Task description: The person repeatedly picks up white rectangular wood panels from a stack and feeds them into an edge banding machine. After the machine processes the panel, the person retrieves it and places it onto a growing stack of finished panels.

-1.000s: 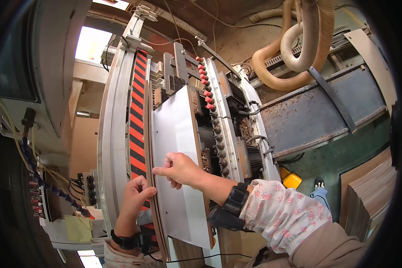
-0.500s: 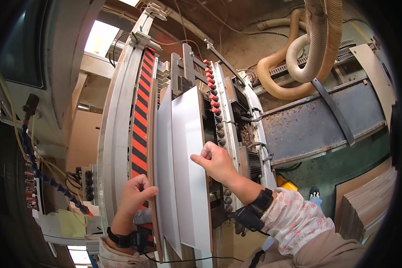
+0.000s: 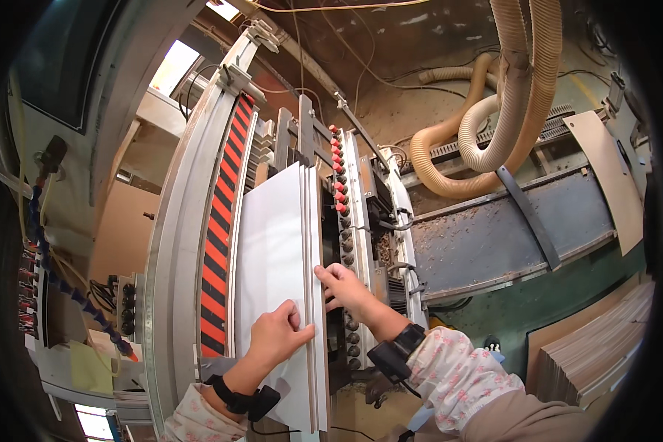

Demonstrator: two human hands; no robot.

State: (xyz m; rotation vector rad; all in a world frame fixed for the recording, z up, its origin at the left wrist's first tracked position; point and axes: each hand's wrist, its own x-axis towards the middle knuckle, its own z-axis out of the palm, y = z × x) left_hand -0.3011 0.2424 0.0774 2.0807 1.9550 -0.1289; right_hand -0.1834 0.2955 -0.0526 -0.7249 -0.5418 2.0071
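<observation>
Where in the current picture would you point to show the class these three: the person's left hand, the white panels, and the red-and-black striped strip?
Left hand (image 3: 275,335): head view, back of the hand.
White panels (image 3: 269,239): head view, broad face of the leftmost.
Striped strip (image 3: 219,239): head view, midway along its length.

- Boards (image 3: 269,228) are placed under the left hand's (image 3: 275,337) fingers and just left of most of the right hand's (image 3: 346,291), and are stretched ahead of both.
- Left of the left fingers, a warning strip (image 3: 219,254) is set beside the boards, with a rail (image 3: 175,250) placed beyond it.
- Farther left, a jointed hose (image 3: 74,296) is hung.
- Ahead of all fingers, at the boards' far end, bars (image 3: 306,121) are mounted.
- Just right of the right fingers, knobs (image 3: 338,180) are lined up.
- Farther right, a tray (image 3: 471,258) is crossed by a strap (image 3: 530,221); behind it, pipes (image 3: 479,180) are looped.
- Right of the fingers and nearer, a stack (image 3: 589,342) is piled.
</observation>
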